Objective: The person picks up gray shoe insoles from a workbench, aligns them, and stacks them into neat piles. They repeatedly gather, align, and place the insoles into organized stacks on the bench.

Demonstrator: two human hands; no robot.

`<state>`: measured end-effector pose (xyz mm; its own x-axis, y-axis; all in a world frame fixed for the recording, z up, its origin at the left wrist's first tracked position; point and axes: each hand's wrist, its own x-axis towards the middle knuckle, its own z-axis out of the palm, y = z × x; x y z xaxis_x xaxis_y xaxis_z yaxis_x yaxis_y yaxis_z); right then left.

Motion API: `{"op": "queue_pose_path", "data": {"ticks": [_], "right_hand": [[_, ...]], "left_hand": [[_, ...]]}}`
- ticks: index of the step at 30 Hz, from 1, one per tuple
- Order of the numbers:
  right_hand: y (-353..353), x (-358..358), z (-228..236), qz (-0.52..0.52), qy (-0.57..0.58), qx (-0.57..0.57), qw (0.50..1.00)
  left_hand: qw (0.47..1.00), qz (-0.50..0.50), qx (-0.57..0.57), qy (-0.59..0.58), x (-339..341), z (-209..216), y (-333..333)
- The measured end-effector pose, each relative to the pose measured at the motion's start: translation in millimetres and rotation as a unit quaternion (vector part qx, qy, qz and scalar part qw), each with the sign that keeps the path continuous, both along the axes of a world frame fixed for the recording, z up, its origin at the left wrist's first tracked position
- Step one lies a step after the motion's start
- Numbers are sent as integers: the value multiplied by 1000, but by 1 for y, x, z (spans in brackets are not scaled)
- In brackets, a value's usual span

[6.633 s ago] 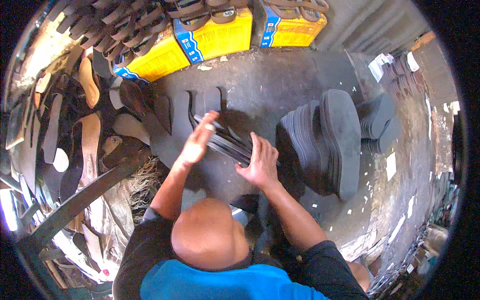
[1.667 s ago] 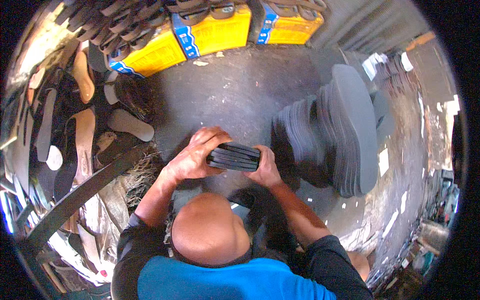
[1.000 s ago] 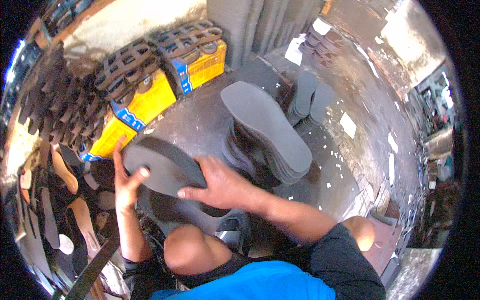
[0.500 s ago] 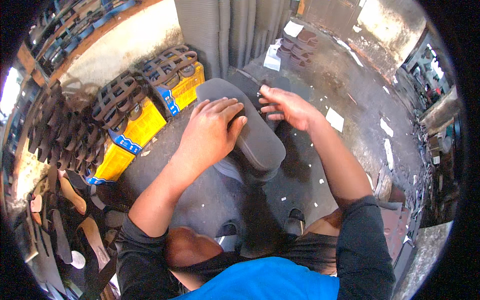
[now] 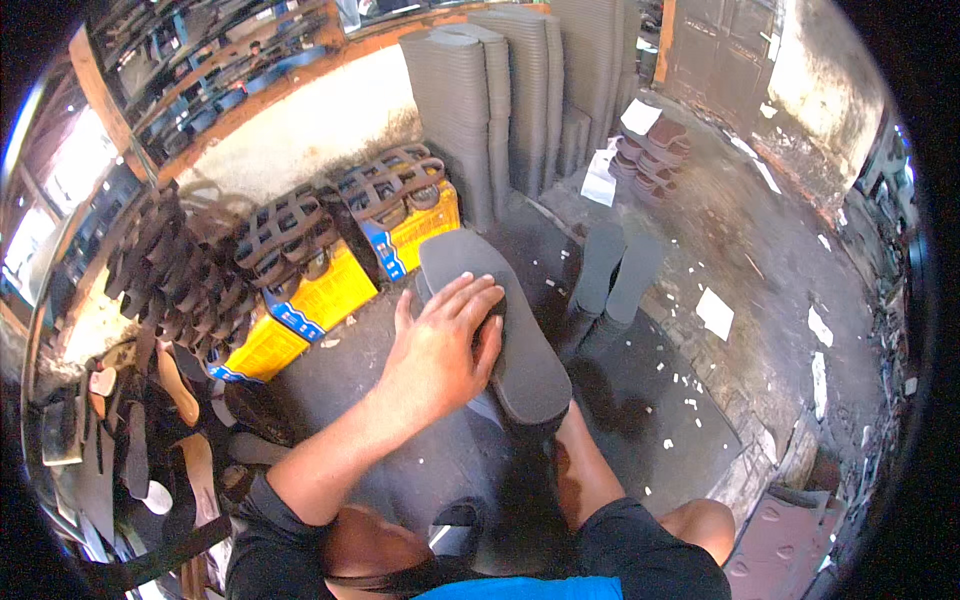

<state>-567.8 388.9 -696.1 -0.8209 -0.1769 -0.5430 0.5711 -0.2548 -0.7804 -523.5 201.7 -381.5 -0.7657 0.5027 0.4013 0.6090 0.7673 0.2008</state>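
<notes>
A grey shoe sole [image 5: 525, 350] slants across the middle of the view, its near end pointing right and toward me. My left hand [image 5: 440, 345] lies on it from the left, fingers stretched out over its upper face and thumb apart. From the lower right comes my right forearm [image 5: 590, 460], passing beneath the sole's near end. The right hand itself is hidden under there, so what its fingers do does not show. Just right of the sole, two stacks of similar grey soles [image 5: 600, 265] stand side by side on the floor.
Yellow and blue boxes [image 5: 425, 235] carry dark strappy sandal uppers [image 5: 285, 235] on the left. Tall piles of grey sheets [image 5: 455, 120] line the wall. Brown sandals [image 5: 655, 160] sit farther back by white paper [image 5: 600, 180]. Loose soles [image 5: 175, 390] crowd the lower left.
My right hand, open beyond the sole before, has drawn back and down under its near end. My left hand stays on the sole. The view has shifted, showing more of the wall.
</notes>
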Motion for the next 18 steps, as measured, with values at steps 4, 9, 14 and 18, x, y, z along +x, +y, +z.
{"op": "queue_pose_path", "data": {"ticks": [4, 9, 14, 18], "right_hand": [[11, -9, 50, -26, 54, -121, 991], [20, -5, 61, 4, 182, 32, 983], [19, 18, 12, 38, 82, 71, 993], [-7, 33, -36, 76, 28, 84, 993]], "left_hand": [[989, -42, 110, -86, 5, -7, 4], [990, -58, 116, -58, -3, -20, 5], [990, -67, 106, -60, -6, -23, 6], [989, -58, 109, -76, -2, -15, 1]]}}
